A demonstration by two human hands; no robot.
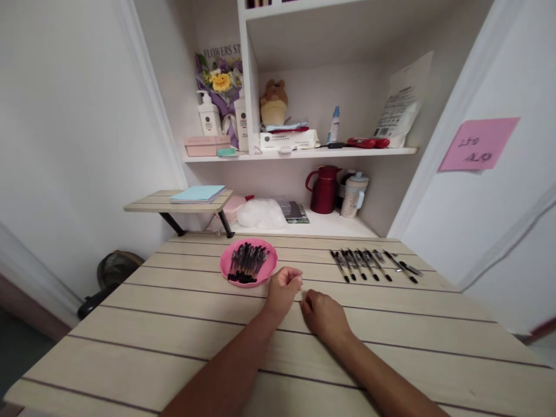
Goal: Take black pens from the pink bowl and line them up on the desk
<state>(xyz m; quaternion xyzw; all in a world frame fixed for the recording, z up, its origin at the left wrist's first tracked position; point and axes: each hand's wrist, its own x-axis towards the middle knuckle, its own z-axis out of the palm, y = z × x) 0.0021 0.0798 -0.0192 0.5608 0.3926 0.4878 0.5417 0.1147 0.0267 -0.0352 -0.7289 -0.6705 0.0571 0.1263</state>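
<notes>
The left forearm and the right forearm are bare and converge from the lower edge of view. The left grip is partly curled, fingers directed right. The right grip is curled, back uppermost, fingertips hidden, positioned near the left without contact.

Pink plate of pens beside left grip

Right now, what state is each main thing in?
Left grip: curled, contents unclear
Right grip: curled, contents unclear
Pink dish: holding bunched pens
Loose pens: lying spread out
Red jug: upright, lidded
Tumbler: upright, lidded
Blue paper: lying flat
Blue-capped bottle: upright
Pink note: stuck up
</notes>
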